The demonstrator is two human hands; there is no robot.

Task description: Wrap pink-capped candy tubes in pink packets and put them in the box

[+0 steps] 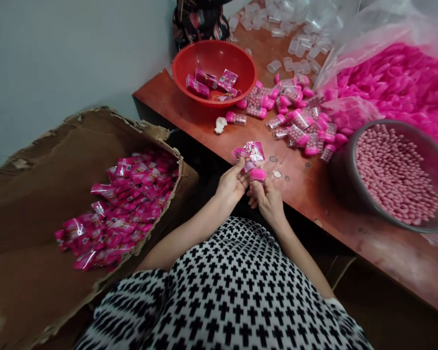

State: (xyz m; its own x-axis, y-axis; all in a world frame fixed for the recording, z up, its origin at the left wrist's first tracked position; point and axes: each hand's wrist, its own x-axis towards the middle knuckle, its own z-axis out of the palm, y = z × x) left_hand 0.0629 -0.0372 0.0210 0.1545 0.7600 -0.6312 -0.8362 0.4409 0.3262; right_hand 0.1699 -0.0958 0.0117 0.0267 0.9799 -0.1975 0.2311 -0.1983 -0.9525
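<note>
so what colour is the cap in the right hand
Bright pink; the cap shows best in the head view, the only one here.

The shirt (222,287) is white with rows of black crosses, and its sleeve (131,304) carries black streaks on white. The held wrapper (255,151) is bright pink with white glare; the cap (257,175) beside it is a plain hot pink. Magenta packets (124,209) shine against the brown box (25,214). The table (302,187) is reddish brown, the bowl (215,51) orange-red, the scrap (221,125) near it white. Clear bottles (257,99) with hot pink tops show pale pink beads. Dusty pink beads (394,175) fill a dark grey bucket (345,175). The wall (76,53) is pale blue-grey.
</note>
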